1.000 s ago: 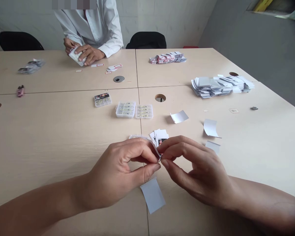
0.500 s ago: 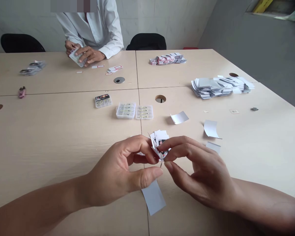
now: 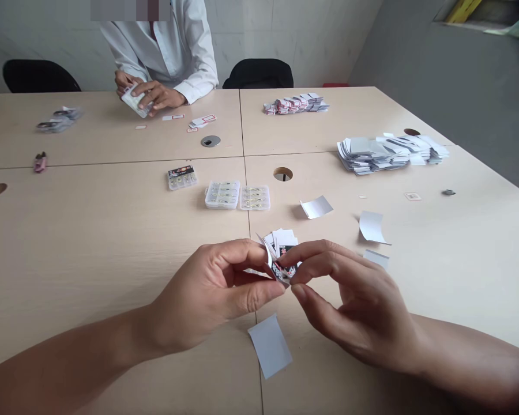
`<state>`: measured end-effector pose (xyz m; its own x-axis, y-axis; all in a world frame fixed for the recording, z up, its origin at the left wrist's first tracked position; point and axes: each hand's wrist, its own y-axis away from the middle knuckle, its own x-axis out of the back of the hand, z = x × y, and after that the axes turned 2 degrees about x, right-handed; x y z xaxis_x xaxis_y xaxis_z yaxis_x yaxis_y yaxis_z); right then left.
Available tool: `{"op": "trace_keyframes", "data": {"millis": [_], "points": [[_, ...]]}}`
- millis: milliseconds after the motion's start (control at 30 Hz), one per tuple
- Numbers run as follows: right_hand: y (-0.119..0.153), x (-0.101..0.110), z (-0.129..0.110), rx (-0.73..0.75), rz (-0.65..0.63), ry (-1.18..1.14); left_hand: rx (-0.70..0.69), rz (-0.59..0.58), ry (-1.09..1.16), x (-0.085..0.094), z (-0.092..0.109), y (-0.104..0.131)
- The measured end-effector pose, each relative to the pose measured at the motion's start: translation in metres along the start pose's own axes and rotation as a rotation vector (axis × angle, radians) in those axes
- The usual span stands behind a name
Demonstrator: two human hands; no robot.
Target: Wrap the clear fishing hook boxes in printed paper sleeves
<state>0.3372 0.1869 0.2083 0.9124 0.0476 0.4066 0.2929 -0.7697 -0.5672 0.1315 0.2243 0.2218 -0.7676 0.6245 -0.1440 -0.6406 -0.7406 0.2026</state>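
Between my hands is a small black-and-white printed sticker label (image 3: 277,273), tilted and bent, its pale side toward the left. My left hand (image 3: 225,288) grips it between thumb and fingers. From the other side, my right hand (image 3: 350,300) pinches at its lower right corner, fingertips close together. Just behind the fingers lie several more labels (image 3: 284,236), white with black printed parts, partly covered by my right hand. A blank pale paper piece (image 3: 270,347) rests on the table below my hands.
Clear plastic boxes of fishing lures (image 3: 222,195) stand ahead, near a box with a black label (image 3: 182,177). Curled paper pieces (image 3: 372,226) lie to the right. Beyond them is a long paper stack (image 3: 384,154). Across the table, a person (image 3: 155,95) handles a clear box.
The label in my fingers has turned so more of its printed face shows. My left thumb has moved up and pressed onto it. My right hand has hardly moved.
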Motion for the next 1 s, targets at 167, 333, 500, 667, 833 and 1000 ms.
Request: {"op": "trace_keyframes", "data": {"millis": [167, 333, 500, 667, 833, 1000], "points": [[0.0, 0.001, -0.002, -0.023, 0.01, -0.058, -0.01, 0.035, -0.016, 0.001, -0.002, 0.0], [0.002, 0.0, -0.001, -0.065, 0.019, -0.128, -0.014, -0.006, 0.169, 0.001, -0.003, -0.002], [0.001, 0.001, 0.001, -0.049, 0.017, -0.148, 0.072, -0.076, 0.334, 0.005, -0.003, -0.004], [0.002, 0.001, 0.001, -0.063, -0.046, -0.264, 0.123, -0.123, 0.415, 0.009, 0.0, -0.004], [0.005, -0.001, 0.007, -0.132, -0.041, -0.223, 0.175, -0.173, 0.451, 0.011, -0.002, -0.005], [0.006, -0.001, 0.011, -0.132, -0.042, -0.091, 0.218, -0.179, 0.462, 0.011, -0.002, -0.006]]}}
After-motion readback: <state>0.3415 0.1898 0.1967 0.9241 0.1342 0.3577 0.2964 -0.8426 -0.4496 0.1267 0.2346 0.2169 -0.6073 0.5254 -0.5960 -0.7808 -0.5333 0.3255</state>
